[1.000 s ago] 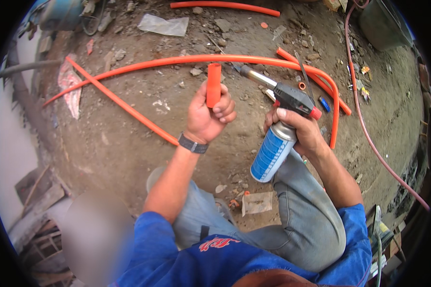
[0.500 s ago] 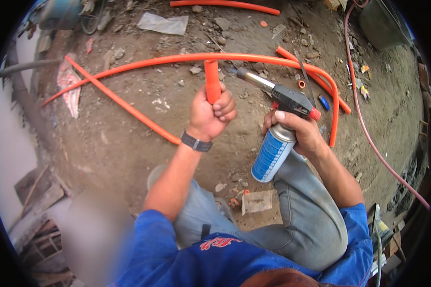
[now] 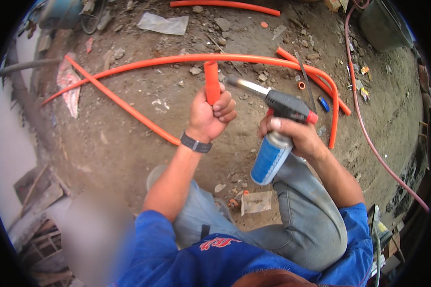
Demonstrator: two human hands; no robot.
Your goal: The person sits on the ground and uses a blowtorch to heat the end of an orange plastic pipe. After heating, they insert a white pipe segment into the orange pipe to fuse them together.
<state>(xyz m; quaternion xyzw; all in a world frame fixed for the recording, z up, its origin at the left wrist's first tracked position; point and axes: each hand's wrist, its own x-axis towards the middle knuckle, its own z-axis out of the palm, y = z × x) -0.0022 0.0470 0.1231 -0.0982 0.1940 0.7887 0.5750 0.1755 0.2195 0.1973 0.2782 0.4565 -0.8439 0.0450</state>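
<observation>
- Orange plastic is what the short pipe piece [image 3: 211, 81] is made of; it is gripped in the closed left hand [image 3: 209, 115] and stands nearly upright, its long axis running from 6 to 12 o'clock, with the open end on top.
- At 3 o'clock of that hand, well within reach, a blue gas canister with a black torch head [image 3: 277, 129] is clasped by the closed right hand [image 3: 294, 136].
- The metal nozzle [image 3: 246, 86] is aimed toward 10 o'clock, and its tip lies just beside the upper part of the pipe piece, apart from it; no flame can be made out.
- Nothing stands between nozzle and pipe; the left fingers [image 3: 225, 107] are the nearest thing below that line.
- Behind both hands, at 12 o'clock, long orange conduit [image 3: 177, 60] is curved across the dirt ground [image 3: 129, 138], with a straight length [image 3: 119, 103] at 9 o'clock.
- A thin reddish hose [image 3: 368, 138] is trailed at 3 o'clock; the bent knee in grey trousers [image 3: 311, 210] is at 6 o'clock.
</observation>
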